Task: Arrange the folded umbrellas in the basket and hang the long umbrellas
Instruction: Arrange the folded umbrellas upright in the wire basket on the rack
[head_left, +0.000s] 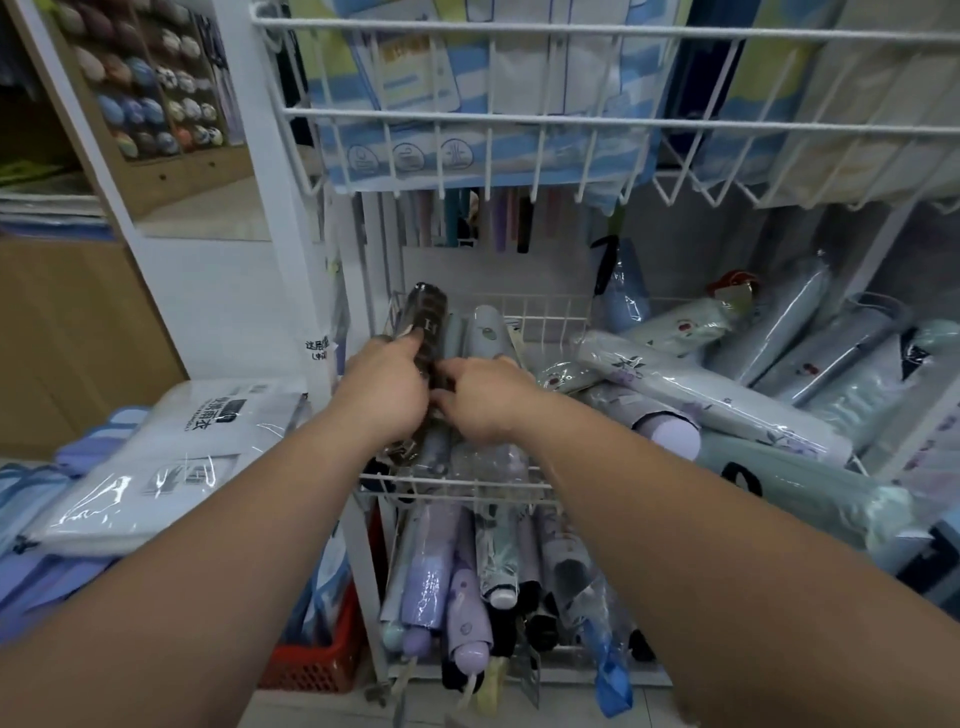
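A dark plaid folded umbrella (427, 317) in clear wrap lies at the left of the white wire basket (457, 480). My left hand (387, 387) grips its near part. My right hand (480, 397) touches the same umbrella from the right, fingers curled on it. Beside it lie a grey folded umbrella (485, 327) and a lilac folded umbrella (488, 457). The lower basket holds several folded umbrellas (467, 587), purple, black and patterned. Long umbrellas (488, 218) hang at the back, partly hidden behind the upper basket.
To the right lies a pile of pale blue wrapped umbrellas (737, 395). An upper white wire basket (571, 119) with packaged goods hangs close overhead. Packaged raincoats (171, 457) are stacked on the left. A red plastic crate (322, 665) sits on the floor.
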